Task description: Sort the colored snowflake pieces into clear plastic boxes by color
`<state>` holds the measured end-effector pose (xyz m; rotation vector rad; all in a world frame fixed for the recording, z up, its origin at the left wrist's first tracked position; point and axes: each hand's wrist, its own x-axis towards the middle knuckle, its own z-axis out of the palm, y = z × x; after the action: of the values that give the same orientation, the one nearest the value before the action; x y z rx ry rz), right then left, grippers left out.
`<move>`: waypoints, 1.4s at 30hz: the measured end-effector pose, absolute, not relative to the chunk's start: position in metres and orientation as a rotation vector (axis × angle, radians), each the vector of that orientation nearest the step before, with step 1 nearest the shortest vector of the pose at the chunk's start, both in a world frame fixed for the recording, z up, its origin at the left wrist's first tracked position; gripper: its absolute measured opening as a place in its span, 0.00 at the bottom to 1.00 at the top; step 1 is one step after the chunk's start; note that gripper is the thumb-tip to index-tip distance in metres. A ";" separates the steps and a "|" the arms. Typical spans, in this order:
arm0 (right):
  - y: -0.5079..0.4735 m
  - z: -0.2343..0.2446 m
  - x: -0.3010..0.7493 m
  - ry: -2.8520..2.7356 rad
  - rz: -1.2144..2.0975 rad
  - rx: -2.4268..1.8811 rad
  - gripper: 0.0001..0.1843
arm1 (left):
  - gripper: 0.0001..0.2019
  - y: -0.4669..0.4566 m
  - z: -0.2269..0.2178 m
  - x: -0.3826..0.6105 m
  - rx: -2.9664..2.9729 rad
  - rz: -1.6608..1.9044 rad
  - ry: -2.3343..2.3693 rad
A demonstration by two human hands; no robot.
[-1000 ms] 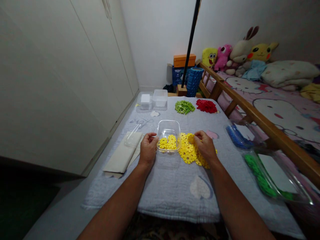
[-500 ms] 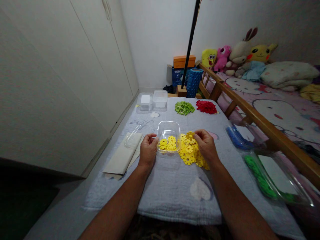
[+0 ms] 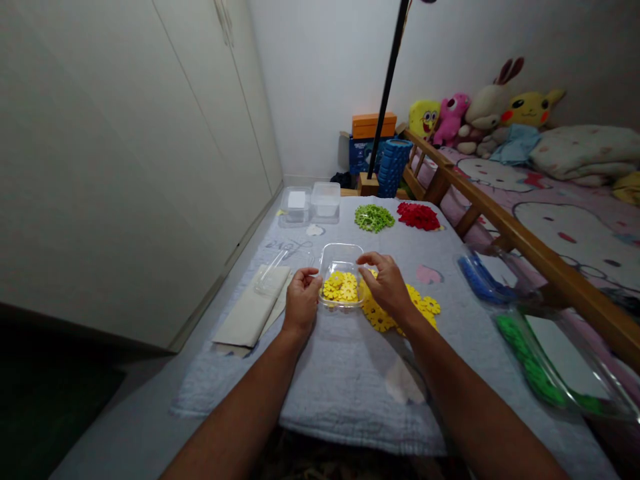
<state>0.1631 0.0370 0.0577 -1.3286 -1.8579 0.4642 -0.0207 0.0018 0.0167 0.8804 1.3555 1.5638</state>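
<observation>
A clear plastic container (image 3: 342, 250) stands in the middle of the cloth-covered table, with several yellow flower-shaped plastic pieces (image 3: 343, 287) inside. My left hand (image 3: 303, 293) pinches the container's left side between thumb and fingers. At the right rim is my right hand (image 3: 384, 283), thumb and fingers apart, with nothing visible between them. Under and beside that hand spreads a pile of yellow flower-shaped pieces (image 3: 380, 320), partly hidden by the hand and wrist.
Green pieces (image 3: 374, 218) and red pieces (image 3: 419, 217) lie in heaps at the back. Two clear containers (image 3: 326, 200) stand back left. A clear lid (image 3: 273, 273) rests over folded paper (image 3: 250, 313). Boxes of blue pieces (image 3: 483, 277) and green pieces (image 3: 530, 360) sit along the right edge by the wooden bed rail (image 3: 510, 233).
My right hand has moved left from the pile to the container's rim, and the yellow piece it held is no longer in its fingers. More yellow pieces show inside. My left hand keeps its hold.
</observation>
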 end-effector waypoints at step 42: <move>0.030 0.051 0.166 -1.897 0.476 -1.173 0.06 | 0.14 0.001 0.019 -0.021 0.858 1.568 1.334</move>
<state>0.1655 0.0305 0.0514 -1.1731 -1.8971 0.4760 -0.0206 0.0009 0.0186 0.8579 1.3342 1.5679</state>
